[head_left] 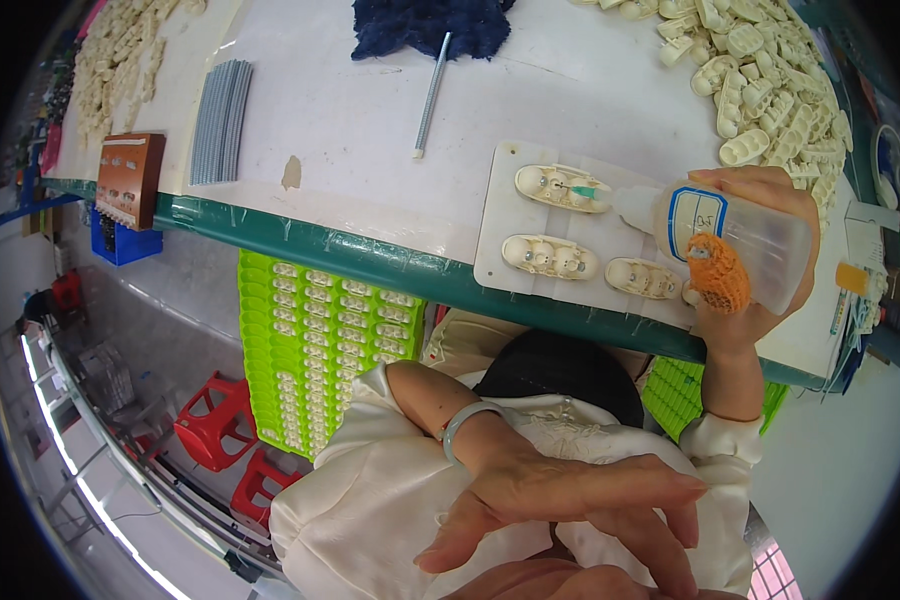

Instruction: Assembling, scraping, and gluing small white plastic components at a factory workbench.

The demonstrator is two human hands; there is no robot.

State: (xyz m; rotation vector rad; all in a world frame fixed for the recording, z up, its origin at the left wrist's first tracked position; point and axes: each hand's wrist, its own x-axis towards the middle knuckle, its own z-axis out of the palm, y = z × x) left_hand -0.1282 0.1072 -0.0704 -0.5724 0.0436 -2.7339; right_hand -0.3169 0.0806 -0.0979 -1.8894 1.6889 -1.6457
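Observation:
My right hand (760, 200) grips a translucent squeeze bottle (760, 240) with a blue-bordered label, tipped on its side. An orange knitted finger cover (718, 275) sits on one digit of that hand. The bottle's narrowed end points left, with a green tip (582, 192) over a cream oval plastic shell (550, 188). Below it on a white plate (500, 215) lie another oval shell (548, 258) and a smaller one (642, 279), with small metal parts inside. Raised close to the camera, my left hand (570, 500) has its fingers apart and holds nothing; a pale bangle (457, 430) circles the wrist.
Loose cream plastic parts (770, 100) are heaped at far right. On the table lie a rod (432, 95), a bundle of grey rods (222, 120), dark blue cloth (430, 25) and a brown box (130, 178). Green trays (315, 370) stand below the edge; red stools (215, 420) stand lower left.

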